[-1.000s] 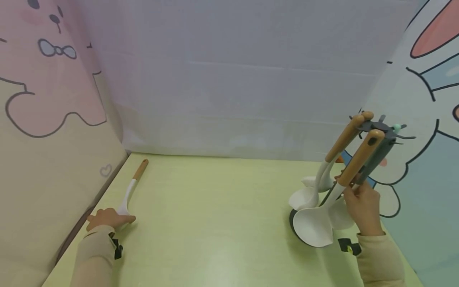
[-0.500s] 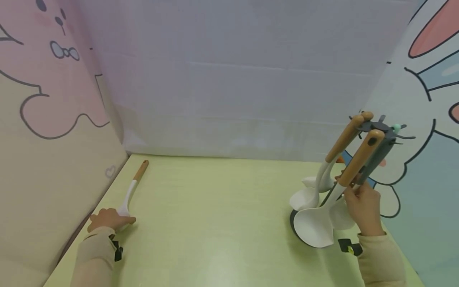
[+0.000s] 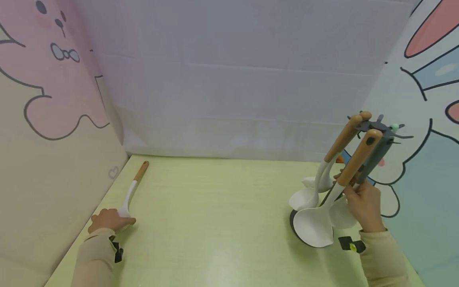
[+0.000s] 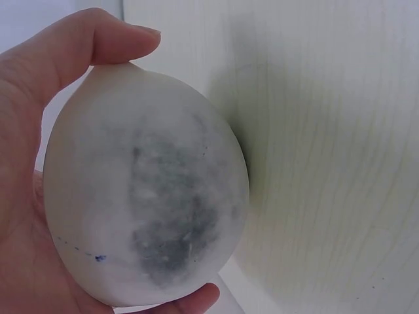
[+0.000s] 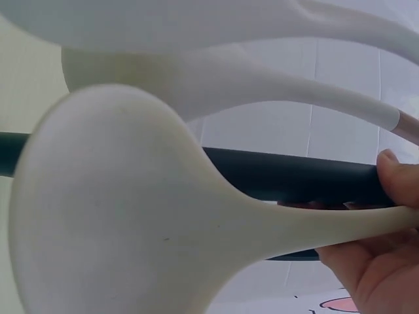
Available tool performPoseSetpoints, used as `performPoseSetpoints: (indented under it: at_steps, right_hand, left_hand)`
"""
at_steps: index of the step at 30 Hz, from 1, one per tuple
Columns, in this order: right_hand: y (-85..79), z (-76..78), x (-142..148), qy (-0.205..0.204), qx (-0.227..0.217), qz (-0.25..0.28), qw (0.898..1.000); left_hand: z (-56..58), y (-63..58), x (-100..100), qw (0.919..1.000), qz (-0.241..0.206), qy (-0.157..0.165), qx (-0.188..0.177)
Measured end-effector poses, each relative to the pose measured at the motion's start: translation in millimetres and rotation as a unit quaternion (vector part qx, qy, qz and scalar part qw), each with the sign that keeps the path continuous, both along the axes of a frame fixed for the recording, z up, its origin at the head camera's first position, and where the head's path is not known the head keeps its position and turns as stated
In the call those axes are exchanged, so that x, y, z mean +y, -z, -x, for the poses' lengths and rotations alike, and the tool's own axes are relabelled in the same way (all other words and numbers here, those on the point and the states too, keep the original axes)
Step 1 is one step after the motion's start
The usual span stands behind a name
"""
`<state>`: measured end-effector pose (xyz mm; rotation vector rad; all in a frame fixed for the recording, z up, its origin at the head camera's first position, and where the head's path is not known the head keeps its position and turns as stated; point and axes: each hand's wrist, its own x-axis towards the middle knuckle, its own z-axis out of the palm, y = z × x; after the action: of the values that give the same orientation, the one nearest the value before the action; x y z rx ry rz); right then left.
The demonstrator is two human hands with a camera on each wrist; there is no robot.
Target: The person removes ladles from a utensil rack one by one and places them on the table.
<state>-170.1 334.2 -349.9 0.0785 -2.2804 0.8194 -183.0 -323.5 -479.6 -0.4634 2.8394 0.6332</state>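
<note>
Left grip (image 3: 111, 221), head view: clamped round a white ladle's (image 3: 133, 185) bowl, at the surface's (image 3: 215, 199) left; right grip (image 3: 363, 203) closed at the utensil stand (image 3: 376, 126).

Left wrist: thumb and fingers span the smudged bowl.

Right wrist: thumb presses a dark pole (image 5: 294, 175), fingers beneath, another ladle (image 5: 118, 196) alongside.

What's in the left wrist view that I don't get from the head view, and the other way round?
Only the left wrist view shows the grey smudge and blue specks on the white ladle. Only the head view shows the ladle's wood-coloured handle, plus the right hand gripping the utensil stand. Both show the pale tabletop and the left hand holding the ladle.
</note>
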Motion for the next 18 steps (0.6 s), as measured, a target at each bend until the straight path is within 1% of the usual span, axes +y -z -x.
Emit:
performPoseSetpoints:
  at_steps: [4, 9, 13, 18]
  right_hand:
    - [0.1, 1.7, 3.2, -0.008, -0.006, 0.003, 1.0]
    - [1.1, 3.6, 6.0, -0.032, -0.007, 0.007, 0.999]
    - [0.9, 4.3, 8.1, -0.059, -0.011, 0.017, 0.998]
    - [-0.1, 5.8, 10.8, -0.105, -0.026, 0.033, 0.994]
  left_hand:
    - [-0.1, -1.9, 1.5, 1.0, 0.005, 0.002, 0.002]
    - [-1.0, -4.0, 2.5, 1.0, 0.008, 0.002, 0.004]
    - [-0.4, -4.6, 3.1, 1.0, 0.003, 0.001, 0.005]
    - [-1.0, -6.6, 4.3, 1.0, 0.002, 0.0, 0.007]
